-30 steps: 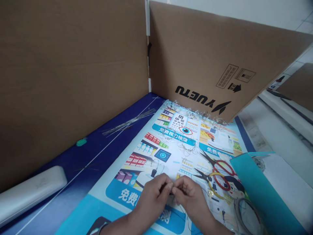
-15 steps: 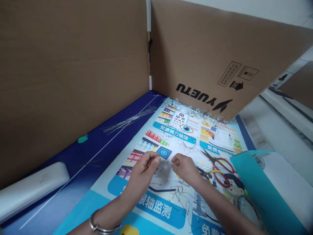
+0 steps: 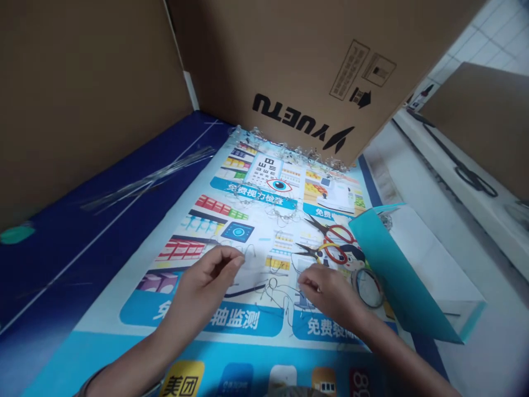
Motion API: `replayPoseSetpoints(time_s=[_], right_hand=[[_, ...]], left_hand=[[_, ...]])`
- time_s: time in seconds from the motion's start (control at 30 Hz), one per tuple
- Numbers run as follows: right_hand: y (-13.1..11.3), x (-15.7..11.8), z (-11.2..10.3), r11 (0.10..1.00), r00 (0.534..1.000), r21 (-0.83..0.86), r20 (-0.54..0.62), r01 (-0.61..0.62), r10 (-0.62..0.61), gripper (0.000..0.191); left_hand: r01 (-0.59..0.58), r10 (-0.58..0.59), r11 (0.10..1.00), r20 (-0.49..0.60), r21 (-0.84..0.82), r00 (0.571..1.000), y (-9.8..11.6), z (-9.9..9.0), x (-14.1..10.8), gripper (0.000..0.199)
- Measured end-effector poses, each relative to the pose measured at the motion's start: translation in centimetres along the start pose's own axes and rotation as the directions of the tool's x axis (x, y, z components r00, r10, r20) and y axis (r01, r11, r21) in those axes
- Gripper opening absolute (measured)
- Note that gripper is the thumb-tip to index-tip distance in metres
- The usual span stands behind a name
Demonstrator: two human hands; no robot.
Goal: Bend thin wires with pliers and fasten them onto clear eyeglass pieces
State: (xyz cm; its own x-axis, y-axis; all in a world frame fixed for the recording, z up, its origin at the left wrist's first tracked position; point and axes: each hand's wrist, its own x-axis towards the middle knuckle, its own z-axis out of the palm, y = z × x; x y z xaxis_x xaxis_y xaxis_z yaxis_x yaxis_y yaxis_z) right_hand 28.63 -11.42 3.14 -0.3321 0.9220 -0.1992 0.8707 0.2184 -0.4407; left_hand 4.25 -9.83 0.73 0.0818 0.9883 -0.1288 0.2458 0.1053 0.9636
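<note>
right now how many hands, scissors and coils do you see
hands: 2 (left hand, right hand)
scissors: 2 (upper pair, lower pair)
coils: 1 (clear coil)
total: 5

Thin bent wires (image 3: pixel 273 284) on printed poster (image 3: pixel 248 325)

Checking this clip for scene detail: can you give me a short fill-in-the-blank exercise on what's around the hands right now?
1. The black word printed on the cardboard panel reads ____.
2. Just beyond the right hand lie ____ pairs of scissors.
3. The folder to the right of the hands is coloured ____.

Missing words: YUETU; two; teal.
</note>
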Motion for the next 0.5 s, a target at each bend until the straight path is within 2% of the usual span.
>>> replayPoseSetpoints(time_s=[0.13, 0.27, 0.37, 0.5], right_hand=[[1.2, -2.9, 0.6, 0.999, 0.999, -0.013, -0.019, -0.034, 0.034, 0.016], [2.2, -4.4, 1.3, 0.993, 0.993, -0.095, -0.097, -0.070, 0.061, 0.015], [2.6, -5.4, 1.4, 0.988, 0.986, -0.129, -0.150, -0.087, 0.068, 0.017], [2.7, -7.2, 1.3, 0.986, 0.982, -0.121, -0.160, -0.119, 0.099, 0.019]], left_hand=[[-0.030, 0.014, 0.987, 0.105, 0.156, 0.994, -0.5, 0.4, -0.3, 0.018], [-0.138, 0.088, 0.945, 0.176, 0.298, 0.981, -0.9, 0.6, -0.5, 0.017], [-0.241, 0.145, 0.903, 0.276, 0.355, 0.950, -1.2, 0.9, -0.6, 0.017], [-0.365, 0.194, 0.847, 0.414, 0.387, 0.890, -1.4, 1.3, -0.9, 0.018]])
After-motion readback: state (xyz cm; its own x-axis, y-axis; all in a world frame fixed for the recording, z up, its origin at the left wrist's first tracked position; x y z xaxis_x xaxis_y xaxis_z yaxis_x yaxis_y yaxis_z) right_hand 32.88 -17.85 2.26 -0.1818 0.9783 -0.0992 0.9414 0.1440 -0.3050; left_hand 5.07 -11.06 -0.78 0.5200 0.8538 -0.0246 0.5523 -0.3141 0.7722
